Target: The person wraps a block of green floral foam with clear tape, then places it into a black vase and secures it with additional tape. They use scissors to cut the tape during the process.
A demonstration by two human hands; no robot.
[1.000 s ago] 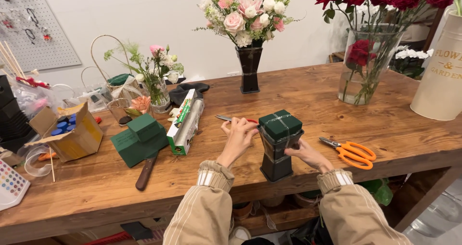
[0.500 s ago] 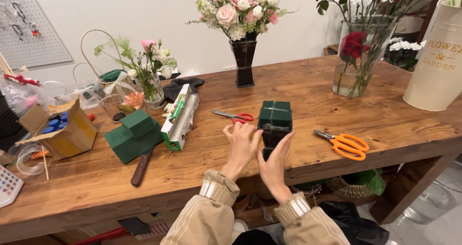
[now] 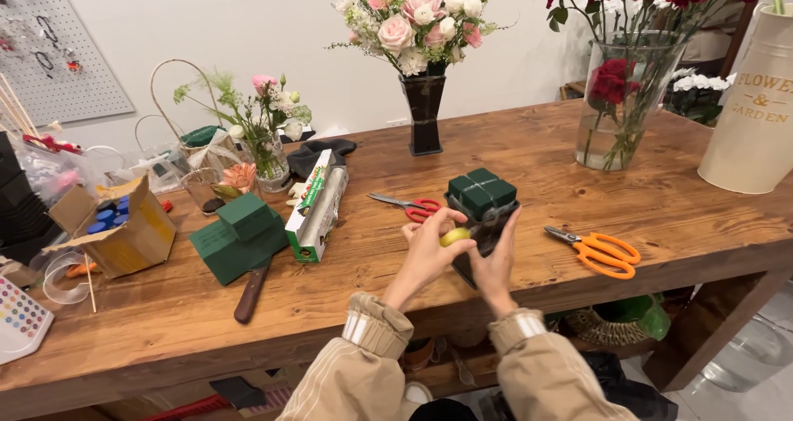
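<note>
- Two vases stand at the back of our wooden bench point(image 3: 165, 330): a dark vase of pink and white flowers point(image 3: 424, 111) and a clear glass vase of red roses point(image 3: 615, 99), with a cream jug point(image 3: 756, 115) at the far right.
- White wall runs behind, with a grey pegboard point(image 3: 58, 49) at the upper left.
- Along the left of the bench lie an open cardboard box point(image 3: 124, 231), stacked green foam blocks point(image 3: 239, 235) with a brown-handled knife point(image 3: 252, 289) beside them, and a long box of wrap point(image 3: 315, 206).
- Red-handled scissors point(image 3: 413, 206) lie just left of the work; orange-handled scissors point(image 3: 599, 249) lie to its right.
- Our green foam block in its dark container point(image 3: 483, 198) sits near the front edge.
- Our left hand point(image 3: 429, 252) has its grip closed on a small yellow-green object point(image 3: 453, 237), pressed against the container's near side.
- Our right hand point(image 3: 496, 260) lies flat against the container, fingers extended, grip released.
- Compared with half a second ago, both hands sit lower against the container's side, and the yellow-green object now shows between them.
</note>
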